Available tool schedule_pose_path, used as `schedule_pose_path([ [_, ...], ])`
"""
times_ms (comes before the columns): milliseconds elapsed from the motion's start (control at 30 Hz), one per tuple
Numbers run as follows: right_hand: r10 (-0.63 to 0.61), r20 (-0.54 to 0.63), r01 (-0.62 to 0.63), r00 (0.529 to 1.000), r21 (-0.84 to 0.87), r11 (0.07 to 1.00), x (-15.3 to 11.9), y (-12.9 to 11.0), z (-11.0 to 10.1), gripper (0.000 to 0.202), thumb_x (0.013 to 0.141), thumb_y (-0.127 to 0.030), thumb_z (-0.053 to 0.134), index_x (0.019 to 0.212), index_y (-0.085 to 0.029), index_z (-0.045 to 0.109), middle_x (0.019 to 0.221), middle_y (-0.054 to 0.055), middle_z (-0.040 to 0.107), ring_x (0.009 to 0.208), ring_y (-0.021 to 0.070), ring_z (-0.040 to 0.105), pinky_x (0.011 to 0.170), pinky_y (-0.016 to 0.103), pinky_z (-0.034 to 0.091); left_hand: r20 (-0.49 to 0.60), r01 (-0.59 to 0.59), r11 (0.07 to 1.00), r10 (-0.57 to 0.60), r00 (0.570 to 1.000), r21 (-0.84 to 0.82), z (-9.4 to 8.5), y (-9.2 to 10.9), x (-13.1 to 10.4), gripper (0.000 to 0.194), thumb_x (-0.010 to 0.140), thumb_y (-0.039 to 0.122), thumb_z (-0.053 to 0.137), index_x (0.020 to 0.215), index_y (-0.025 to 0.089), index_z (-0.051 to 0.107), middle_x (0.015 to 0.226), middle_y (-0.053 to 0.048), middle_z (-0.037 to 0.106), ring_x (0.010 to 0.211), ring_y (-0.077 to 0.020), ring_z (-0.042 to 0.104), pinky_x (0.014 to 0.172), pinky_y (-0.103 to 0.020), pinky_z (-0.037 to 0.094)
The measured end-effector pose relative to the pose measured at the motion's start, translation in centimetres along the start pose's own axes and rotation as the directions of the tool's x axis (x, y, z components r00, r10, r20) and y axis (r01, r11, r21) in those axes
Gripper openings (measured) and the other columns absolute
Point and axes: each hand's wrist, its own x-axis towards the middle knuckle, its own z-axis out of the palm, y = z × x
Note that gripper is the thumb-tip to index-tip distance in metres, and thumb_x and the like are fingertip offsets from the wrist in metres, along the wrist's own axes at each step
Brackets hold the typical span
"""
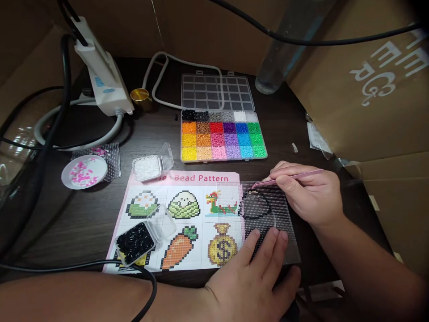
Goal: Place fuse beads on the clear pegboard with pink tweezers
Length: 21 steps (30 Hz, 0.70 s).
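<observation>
My right hand [310, 192] pinches pink tweezers [291, 177], their tip at the upper edge of a bead outline. Black fuse beads [256, 218] form that closed, rounded outline on a clear pegboard [286, 241], with a few light tan beads near its top. Across the near part of the pegboard lies my left hand [256, 273], fingers stretched out and resting on it. Partly under the board's left side is a printed bead pattern sheet [182, 214]. A small open box of black beads [136, 241] and one of white beads [147, 168] stand on the sheet.
A compartment case of coloured beads [224, 136] lies open behind the sheet. At left are a white dish [69, 172] of pink and white beads, a gold cup [140, 99] and a power strip [105, 85]. A black cable [152, 290] crosses my left forearm. Cardboard [362, 120] borders the right.
</observation>
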Motion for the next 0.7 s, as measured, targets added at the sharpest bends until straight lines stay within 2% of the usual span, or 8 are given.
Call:
schedule_pose_path([
  [100, -0.006, 0.0, 0.006, 1.0, 0.033, 0.999, -0.17, 0.31, -0.3, 0.023, 0.088, -0.011, 0.064, 0.087, -0.028, 0.08, 0.077, 0.001, 0.075, 0.071, 0.0172, 0.068, 0.064, 0.033, 0.055, 0.004, 0.004, 1.0, -0.004, 1.0, -0.005, -0.13, 0.08, 0.0, 0.041, 0.098, 0.04, 0.036, 0.131, 0.037, 0.061, 0.14, -0.009, 0.058, 0.131, -0.0284, 0.053, 0.108, -0.048, 0.02],
  [533, 0.074, 0.074, -0.072, 0.994, -0.029, 0.997, 0.07, -0.21, -0.23, 0.02, 0.09, -0.015, 0.064, 0.085, -0.025, 0.081, 0.076, 0.001, 0.075, 0.07, 0.0144, 0.067, 0.063, 0.029, 0.055, 0.0, 0.006, 1.0, -0.006, 1.0, -0.011, -0.08, -0.02, 0.03, 0.042, 0.097, 0.041, 0.037, 0.131, 0.037, 0.061, 0.141, -0.011, 0.057, 0.131, -0.0289, 0.053, 0.108, -0.048, 0.019],
  [700, 0.076, 0.065, -0.072, 0.995, -0.061, 0.996, 0.11, -0.23, -0.24, 0.02, 0.09, -0.016, 0.064, 0.084, -0.026, 0.081, 0.076, 0.001, 0.075, 0.071, 0.0138, 0.068, 0.065, 0.027, 0.056, -0.002, 0.007, 1.0, -0.007, 1.0, -0.018, -0.07, 0.03, 0.07, 0.041, 0.097, 0.04, 0.038, 0.13, 0.036, 0.062, 0.141, -0.011, 0.057, 0.131, -0.029, 0.054, 0.109, -0.048, 0.018],
])
